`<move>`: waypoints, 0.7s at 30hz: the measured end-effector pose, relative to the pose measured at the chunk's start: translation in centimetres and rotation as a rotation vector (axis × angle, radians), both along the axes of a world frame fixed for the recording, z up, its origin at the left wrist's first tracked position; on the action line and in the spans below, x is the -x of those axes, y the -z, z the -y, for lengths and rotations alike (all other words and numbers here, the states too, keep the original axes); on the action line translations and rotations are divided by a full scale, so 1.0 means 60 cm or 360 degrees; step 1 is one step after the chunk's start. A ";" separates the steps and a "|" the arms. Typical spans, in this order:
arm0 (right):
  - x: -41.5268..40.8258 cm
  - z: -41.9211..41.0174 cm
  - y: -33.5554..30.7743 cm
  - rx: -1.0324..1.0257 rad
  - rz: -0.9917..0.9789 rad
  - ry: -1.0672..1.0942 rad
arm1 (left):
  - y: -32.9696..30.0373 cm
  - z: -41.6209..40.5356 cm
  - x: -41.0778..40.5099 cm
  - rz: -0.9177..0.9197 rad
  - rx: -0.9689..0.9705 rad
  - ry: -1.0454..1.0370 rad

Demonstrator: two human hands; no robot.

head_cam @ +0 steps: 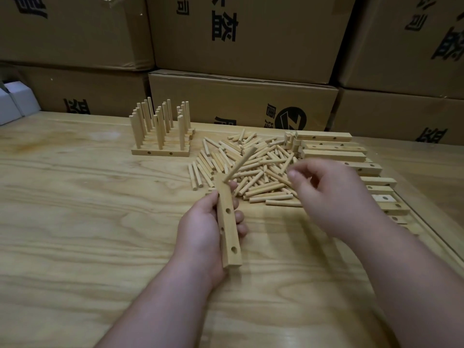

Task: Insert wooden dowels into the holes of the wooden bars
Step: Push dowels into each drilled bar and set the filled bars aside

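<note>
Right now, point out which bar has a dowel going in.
The bar gripped in the left hand, with one dowel at its far end; the stacked bars are bare.

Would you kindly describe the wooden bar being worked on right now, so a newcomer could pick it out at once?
Start at the pile of loose dowels in the middle of the table, then look just in front of it. There the left hand grips one wooden bar, lifted off the table. Unlike the bars stacked at the right, it carries a single dowel slanting out of its far end.
</note>
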State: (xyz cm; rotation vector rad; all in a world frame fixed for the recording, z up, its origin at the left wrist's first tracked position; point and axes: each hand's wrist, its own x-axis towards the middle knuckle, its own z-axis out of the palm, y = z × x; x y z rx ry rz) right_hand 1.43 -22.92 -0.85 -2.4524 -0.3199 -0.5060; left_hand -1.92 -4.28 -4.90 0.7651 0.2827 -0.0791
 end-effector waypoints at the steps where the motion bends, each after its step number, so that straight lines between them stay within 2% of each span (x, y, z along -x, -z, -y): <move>1: -0.005 0.002 0.009 0.0212 -0.0058 0.0065 | -0.001 -0.002 -0.001 -0.0001 0.0044 -0.0007; 3: -0.011 0.003 0.027 0.0500 -0.0113 0.0107 | -0.004 -0.003 0.001 -0.0002 0.0089 -0.0002; 7: -0.012 0.003 0.046 0.0719 -0.0150 0.0126 | -0.003 -0.003 0.000 -0.0003 0.0139 -0.0011; 16: -0.012 -0.001 0.038 0.0746 -0.0239 0.0095 | -0.005 -0.001 0.002 0.0000 0.0031 0.0023; 21: 0.000 -0.004 0.019 0.0796 -0.0367 -0.0048 | -0.006 0.000 0.002 -0.0003 -0.0002 0.0011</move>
